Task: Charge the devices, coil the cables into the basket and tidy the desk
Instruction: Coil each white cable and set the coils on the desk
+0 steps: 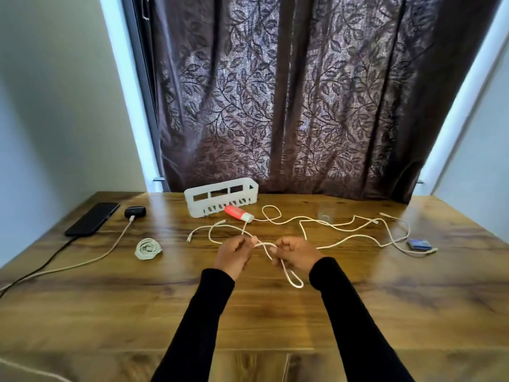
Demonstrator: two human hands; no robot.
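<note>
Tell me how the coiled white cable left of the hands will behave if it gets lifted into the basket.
The coiled cable is probably light and floppy. No tie is visible around it, so its loops may spring apart when lifted by one strand. The basket has slotted walls, so a loose end could poke through.

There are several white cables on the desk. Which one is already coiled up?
The small coiled cable, lying alone left of the left hand. The other white cables are loose: one goes to the earbuds case, and the right hand and left hand hold another.
</note>
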